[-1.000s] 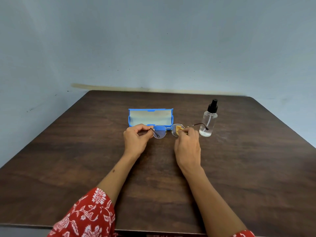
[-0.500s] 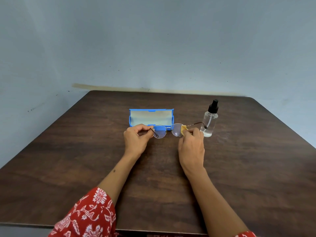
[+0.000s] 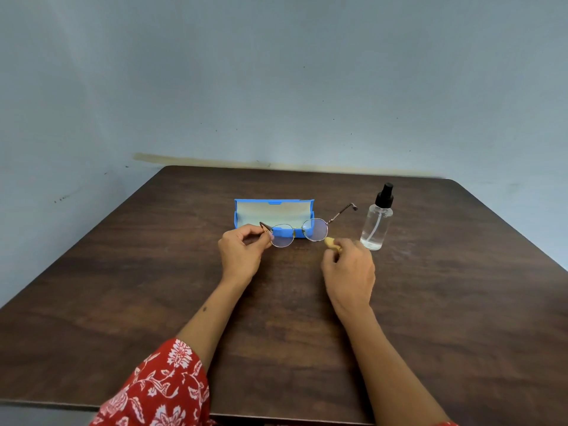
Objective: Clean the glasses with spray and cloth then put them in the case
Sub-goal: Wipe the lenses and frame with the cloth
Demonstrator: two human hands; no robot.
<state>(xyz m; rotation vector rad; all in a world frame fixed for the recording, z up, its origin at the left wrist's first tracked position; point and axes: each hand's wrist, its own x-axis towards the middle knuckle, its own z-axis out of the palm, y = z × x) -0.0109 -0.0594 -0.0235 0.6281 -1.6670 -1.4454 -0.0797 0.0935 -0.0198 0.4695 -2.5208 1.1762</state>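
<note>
No lettering, brand, number or sign can be read anywhere in this frame. The open blue plastic glasses case (image 3: pixel 273 218) with its pale lining carries no legible mark, and the clear plastic spray bottle (image 3: pixel 376 222) with a black pump top bears no label. The thin metal round-lens glasses (image 3: pixel 298 233) show no readable engraving at this size. The red sleeve (image 3: pixel 156 388) is printed with a white floral pattern only, not words, and the dark wood-grain table (image 3: pixel 123 287) shows only its grain.
</note>
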